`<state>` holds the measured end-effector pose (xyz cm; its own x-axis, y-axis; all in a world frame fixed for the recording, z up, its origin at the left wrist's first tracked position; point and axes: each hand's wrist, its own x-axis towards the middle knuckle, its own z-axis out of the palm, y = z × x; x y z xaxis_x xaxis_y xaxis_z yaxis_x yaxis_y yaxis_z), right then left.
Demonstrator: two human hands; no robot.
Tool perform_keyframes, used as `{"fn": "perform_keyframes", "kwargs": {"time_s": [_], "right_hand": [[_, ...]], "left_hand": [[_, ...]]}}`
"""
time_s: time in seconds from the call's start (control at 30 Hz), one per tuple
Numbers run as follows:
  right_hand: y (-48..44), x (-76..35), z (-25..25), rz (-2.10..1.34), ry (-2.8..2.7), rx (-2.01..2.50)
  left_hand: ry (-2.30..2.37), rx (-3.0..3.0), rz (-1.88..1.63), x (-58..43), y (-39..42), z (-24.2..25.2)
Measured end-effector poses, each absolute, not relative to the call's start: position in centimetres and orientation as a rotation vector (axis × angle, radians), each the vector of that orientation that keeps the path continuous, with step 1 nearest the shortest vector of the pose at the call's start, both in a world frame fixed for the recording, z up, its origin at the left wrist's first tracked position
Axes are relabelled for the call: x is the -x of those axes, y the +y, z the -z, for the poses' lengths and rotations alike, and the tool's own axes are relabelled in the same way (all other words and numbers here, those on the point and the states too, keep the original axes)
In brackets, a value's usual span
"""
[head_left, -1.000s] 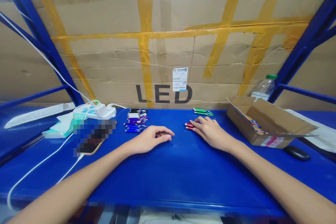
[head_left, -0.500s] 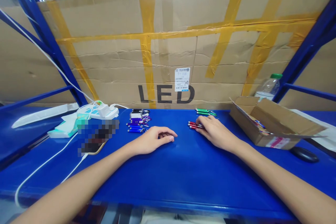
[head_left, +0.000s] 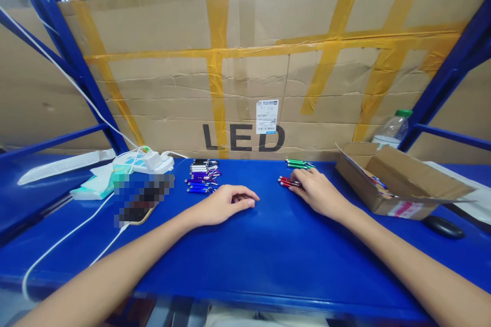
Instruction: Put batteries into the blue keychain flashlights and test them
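Observation:
My right hand (head_left: 318, 190) has its fingers closed over a pair of slim red metal pens (head_left: 287, 182), whose silvery ends point left. The other ends are hidden under my fingers. Just behind lie several green pens (head_left: 299, 164) of the same shape. My left hand (head_left: 229, 204) rests on the blue tabletop, fingers loosely curved and thumb apart, with nothing in it. Beside its wrist and knuckles is a column of similar pens in groups: black (head_left: 203, 162), white (head_left: 202, 168), purple (head_left: 201, 175) and blue (head_left: 197, 189), with small metal clips at their right ends.
An open cardboard box (head_left: 402, 209) stands at the right, with a black mouse (head_left: 445, 227) and a green-capped bottle (head_left: 393, 127) nearby. At the left are a phone (head_left: 143, 204), a white power strip (head_left: 153, 162) and cables. A large taped carton (head_left: 176, 97) forms the back wall.
My right hand and the red pens have shifted very slightly to the right. My left hand stays where it was.

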<state>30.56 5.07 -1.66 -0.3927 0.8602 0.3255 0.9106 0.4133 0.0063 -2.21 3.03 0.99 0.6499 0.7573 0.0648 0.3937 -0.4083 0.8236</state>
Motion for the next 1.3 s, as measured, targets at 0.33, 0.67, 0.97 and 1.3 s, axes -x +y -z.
{"fn": "perform_keyframes", "kwargs": {"time_s": [0.33, 0.67, 0.97, 1.3], "right_hand": [[5.2, -30.8, 2.1, 0.191, -2.331, 1.581], [5.2, -30.9, 1.8, 0.154, -2.325, 1.557], [5.3, -31.1, 1.9, 0.166, -2.337, 1.552], [6.0, -32.1, 1.7, 0.175, -2.298, 1.523]], "left_hand": [[0.89, -2.033, -0.562, 2.2, 2.9, -1.2], [0.89, -2.049, -0.548, 2.3, 3.0, -1.0], [0.872, -2.048, -0.566, 2.2, 2.8, -1.2], [0.863, -2.654, -0.523, 3.4, 2.9, -2.3]]}}
